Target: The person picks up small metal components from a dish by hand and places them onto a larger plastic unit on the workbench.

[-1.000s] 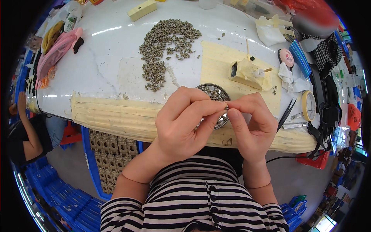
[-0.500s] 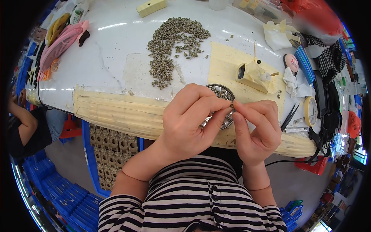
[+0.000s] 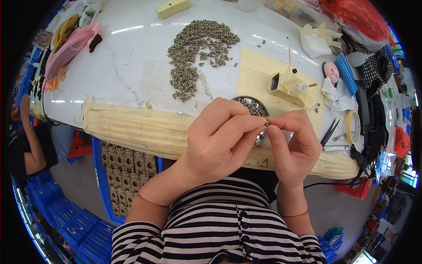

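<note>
My left hand (image 3: 215, 141) is closed in a pinch, thumb and forefinger meeting at a tiny metal part (image 3: 267, 123). From the other side, my right hand (image 3: 295, 143) has its forefinger and thumb tips at the same part, its other fingers curled. The part's exact kind is too small to make out. Just beneath the fingertips sits a round metal dish (image 3: 266, 108) holding many small metal pieces (image 3: 251, 104), partly hidden by my left hand. A large heap of similar small metal fittings (image 3: 184, 72) lies farther off on the white table.
Right of the dish, a tape-wrapped block (image 3: 290, 88) with thin sticks stands on yellow paper (image 3: 252, 70). Black tweezers (image 3: 329, 132) and a tape roll (image 3: 353, 126) lie at the right. A blue crate (image 3: 100, 176) of metal blocks is below the table edge. Another person's arm (image 3: 33, 132) shows at far left.
My fingertips have shifted slightly down at the small part, and my right thumb has moved up closer to it. At far left, the other person's arm has moved.
</note>
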Available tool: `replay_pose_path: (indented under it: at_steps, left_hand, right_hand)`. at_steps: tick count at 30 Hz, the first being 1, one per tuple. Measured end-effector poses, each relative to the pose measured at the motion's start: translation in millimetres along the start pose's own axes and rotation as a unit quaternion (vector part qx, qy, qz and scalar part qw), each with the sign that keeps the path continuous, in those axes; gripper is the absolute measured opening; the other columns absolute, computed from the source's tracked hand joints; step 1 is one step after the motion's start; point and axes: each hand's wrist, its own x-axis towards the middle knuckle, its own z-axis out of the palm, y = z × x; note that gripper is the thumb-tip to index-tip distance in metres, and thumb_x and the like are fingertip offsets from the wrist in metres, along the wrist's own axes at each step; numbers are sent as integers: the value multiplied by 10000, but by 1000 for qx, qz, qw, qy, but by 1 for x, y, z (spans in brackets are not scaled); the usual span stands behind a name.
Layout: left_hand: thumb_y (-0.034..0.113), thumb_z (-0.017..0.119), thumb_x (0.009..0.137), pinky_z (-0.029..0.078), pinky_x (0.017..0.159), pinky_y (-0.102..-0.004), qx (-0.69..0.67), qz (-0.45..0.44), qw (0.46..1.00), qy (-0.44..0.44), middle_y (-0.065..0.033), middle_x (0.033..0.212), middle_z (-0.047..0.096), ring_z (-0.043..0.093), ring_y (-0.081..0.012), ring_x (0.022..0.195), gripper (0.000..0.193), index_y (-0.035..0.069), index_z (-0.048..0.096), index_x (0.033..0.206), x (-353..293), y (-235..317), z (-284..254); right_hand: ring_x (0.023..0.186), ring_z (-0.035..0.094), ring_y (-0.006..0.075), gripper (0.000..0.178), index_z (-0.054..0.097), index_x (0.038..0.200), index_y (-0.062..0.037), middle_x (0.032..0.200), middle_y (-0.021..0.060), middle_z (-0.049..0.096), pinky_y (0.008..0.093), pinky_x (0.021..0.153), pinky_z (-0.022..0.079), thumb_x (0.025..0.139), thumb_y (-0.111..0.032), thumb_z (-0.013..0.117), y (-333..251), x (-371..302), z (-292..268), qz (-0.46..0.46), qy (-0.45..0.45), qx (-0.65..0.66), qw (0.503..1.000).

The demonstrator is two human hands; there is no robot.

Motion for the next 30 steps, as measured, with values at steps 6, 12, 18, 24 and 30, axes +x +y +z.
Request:
replay_pose_path:
  at_steps: [6,12,18,24,30]
  left_hand:
    - [-87,763,739,470,546,-251,12,-16,1000,3,-85,823,619,584,-159,673,203,5,720,915,2,2,0]
    - [-87,758,743,470,550,-246,15,-24,1000,-4,-83,827,620,591,-151,669,196,0,721,915,2,3,-2]
    - [-63,765,717,446,518,-275,3,-37,999,12,-77,807,593,566,-190,642,192,17,700,879,2,4,-2]
    - [-85,766,732,472,587,-243,68,-86,992,-66,-73,843,609,593,-151,711,198,5,720,902,-5,7,-28]
    - [-54,786,697,430,592,-286,119,-63,984,-120,-53,808,580,542,-190,715,237,39,728,908,-7,6,-32]
  right_hand:
    - [738,568,194,221,749,918,-28,815,62,666,293,694,417,707,17,793,-1,-1,1,-55,30,-59,996]
    - [731,567,190,244,759,933,-35,803,48,665,291,704,408,697,9,800,-2,1,2,-60,10,-75,995]
    - [733,564,193,216,756,921,-32,804,55,665,292,701,410,712,0,794,-1,0,1,-54,24,-72,996]
    - [736,560,195,192,752,914,-26,805,60,664,291,694,410,726,5,783,-1,-1,0,-46,35,-68,996]
    - [744,561,195,183,751,914,-25,809,63,663,292,694,411,735,7,775,-3,-1,1,-43,28,-78,996]
